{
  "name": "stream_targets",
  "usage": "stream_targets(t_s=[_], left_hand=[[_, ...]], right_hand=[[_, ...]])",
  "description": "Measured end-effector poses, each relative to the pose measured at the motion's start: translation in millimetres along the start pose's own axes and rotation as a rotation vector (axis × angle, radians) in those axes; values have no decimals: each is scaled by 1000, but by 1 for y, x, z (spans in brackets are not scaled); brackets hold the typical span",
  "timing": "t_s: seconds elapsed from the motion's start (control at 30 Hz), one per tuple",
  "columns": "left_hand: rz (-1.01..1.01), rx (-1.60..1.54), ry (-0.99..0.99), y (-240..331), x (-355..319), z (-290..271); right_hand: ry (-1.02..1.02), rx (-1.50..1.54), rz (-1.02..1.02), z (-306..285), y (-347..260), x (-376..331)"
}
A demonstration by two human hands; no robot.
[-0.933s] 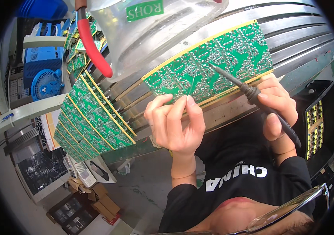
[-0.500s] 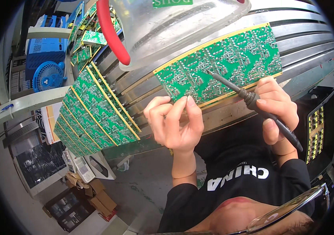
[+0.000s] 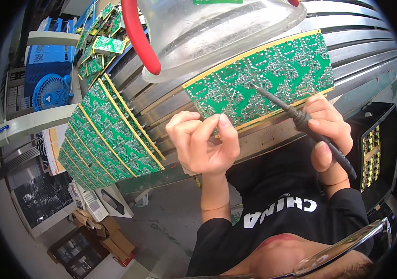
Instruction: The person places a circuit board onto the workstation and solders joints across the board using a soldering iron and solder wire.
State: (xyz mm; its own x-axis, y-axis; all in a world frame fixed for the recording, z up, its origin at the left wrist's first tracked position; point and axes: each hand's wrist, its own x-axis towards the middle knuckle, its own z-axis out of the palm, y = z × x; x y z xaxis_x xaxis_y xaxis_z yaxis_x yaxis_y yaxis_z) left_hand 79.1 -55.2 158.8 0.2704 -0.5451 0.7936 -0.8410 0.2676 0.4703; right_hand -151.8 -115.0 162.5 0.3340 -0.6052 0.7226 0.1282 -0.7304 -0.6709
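Observation:
A long green circuit board panel (image 3: 310, 69) with yellow edge strips lies on the slatted metal surface. In my right hand (image 3: 329, 132) is a soldering iron (image 3: 280, 103), gripped by its black handle. Its tip points at the middle of the panel; whether it touches a joint is too fine to tell. My left hand (image 3: 204, 146) is at the panel's near left edge, thumb and forefinger pinched together. Anything between those fingertips is too small to make out.
Close beyond the panel stands a clear plastic hood (image 3: 198, 51) with a red rim piece (image 3: 142, 42). Several similar panels (image 3: 114, 139) stand in a row on the left. Loose boards (image 3: 109, 45) pile up behind a blue fan (image 3: 51, 93). A black bin (image 3: 377, 144) holds parts at right.
The iron's tip has shifted slightly right over the panel. My left hand has moved a little left, still pinched. The view has also shifted slightly.

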Motion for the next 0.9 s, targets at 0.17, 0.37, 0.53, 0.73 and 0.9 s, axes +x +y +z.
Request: stream_targets(t_s=[0.17, 0.37, 0.53, 0.73, 0.9], left_hand=[[69, 34, -4, 3, -6, -1], [66, -37, 40, 4, -27, -6], [55, -51, 82, -1, -38, -6], [50, -18, 82, 0, -38, -5], [42, -8, 52, 2, -37, -6]], right_hand=[[10, -6, 17, -7, -2, -10], [-26, 16, 31, -12, -12, -18], [-121, -11, 17, -7, -15, -15], [-178, -69, 28, 0, -17, -9], [-173, -91, 36, 5, -18, -7]])
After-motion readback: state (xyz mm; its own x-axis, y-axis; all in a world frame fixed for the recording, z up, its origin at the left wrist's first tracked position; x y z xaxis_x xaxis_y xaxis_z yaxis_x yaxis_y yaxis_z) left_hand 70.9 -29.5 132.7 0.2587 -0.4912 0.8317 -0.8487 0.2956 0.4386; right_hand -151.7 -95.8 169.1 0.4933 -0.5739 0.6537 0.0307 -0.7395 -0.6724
